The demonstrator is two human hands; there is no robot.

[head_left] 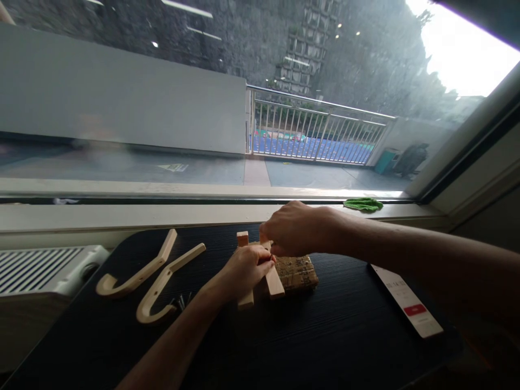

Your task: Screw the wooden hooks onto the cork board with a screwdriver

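Over a tan block (298,272) with dark markings, my left hand (244,270) reaches across a pale wooden strip (245,299). Its thumb and forefinger are pinched together at a second wooden strip (275,283); what sits between them is too small to name. Directly above that pinch, my right hand (296,228) is closed with its fingers curled down, and whatever it grips is hidden. Both strips lie roughly side by side, the second one resting against the block. To the left lie two hook-shaped wooden pieces (140,275) (158,286), with several screws (181,301) beside the nearer one.
A phone (410,303) lies at the right of the black table (317,336). Behind the table runs a windowsill (122,215) with a green cloth (363,204) on it. At the left stands a white radiator (44,271). Beyond the glass is a metal railing (317,127).
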